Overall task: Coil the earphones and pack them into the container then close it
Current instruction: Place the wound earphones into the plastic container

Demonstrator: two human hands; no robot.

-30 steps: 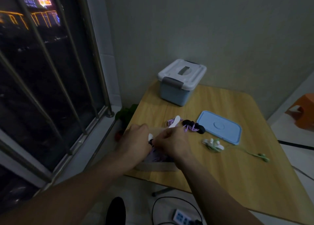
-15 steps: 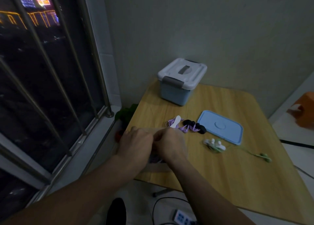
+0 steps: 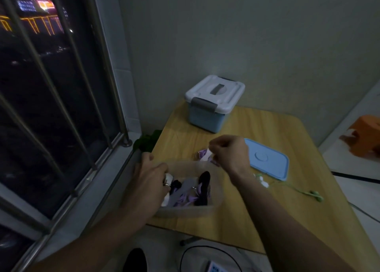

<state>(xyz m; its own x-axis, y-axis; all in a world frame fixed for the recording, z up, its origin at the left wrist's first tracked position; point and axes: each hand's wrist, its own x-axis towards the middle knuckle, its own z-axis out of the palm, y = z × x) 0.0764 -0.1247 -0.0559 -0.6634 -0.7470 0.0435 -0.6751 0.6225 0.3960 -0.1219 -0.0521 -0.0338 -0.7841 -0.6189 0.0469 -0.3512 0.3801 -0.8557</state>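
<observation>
A clear plastic container point(image 3: 213, 208) sits at the table's near left edge with several coiled earphones point(image 3: 202, 186) inside, black, grey and purple. My left hand point(image 3: 150, 183) rests at the container's left side, fingers pinched on a white earphone bundle point(image 3: 169, 177) in it. My right hand point(image 3: 230, 152) hovers beyond the container, fingers closed on a white and purple earphone bundle point(image 3: 204, 155). The container's blue lid point(image 3: 267, 159) lies flat to the right. Green and white earphones point(image 3: 308, 193) lie uncoiled on the table, partly hidden by my right forearm.
A blue storage box point(image 3: 213, 105) with a white latched lid stands at the table's far edge by the wall. A barred window point(image 3: 51, 107) runs along the left. An orange stool point(image 3: 364, 136) is at the right. Cables point(image 3: 205, 251) lie on the floor below.
Both hands were together over the container; now the right hand has lifted and moved away to the bundle beyond it, uncovering the container's contents. The left hand stays at the container's left side.
</observation>
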